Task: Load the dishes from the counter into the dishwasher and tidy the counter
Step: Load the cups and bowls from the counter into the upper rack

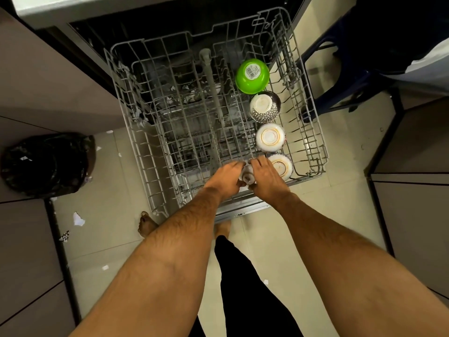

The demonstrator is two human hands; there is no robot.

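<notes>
Head view: small cup [248, 176] upside-down, base up

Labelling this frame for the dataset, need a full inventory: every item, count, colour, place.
upper rack: 1, grey wire, pulled out of the dishwasher
green bowl: 1, green with a barcode sticker, upside down, far end of the rack's right row
patterned bowls: 3, white with dark or orange trim, upside down, in line nearer than the green one
small cup: 1, white, near rack edge, between both hands
bin bag: 1, black, floor at left
paper scraps: several, white, scattered on the floor
chair: 1, dark blue, right of the rack
left hand: on the cup's left side
right hand: on the cup's right side
bare feet: 2, below the rack
</notes>
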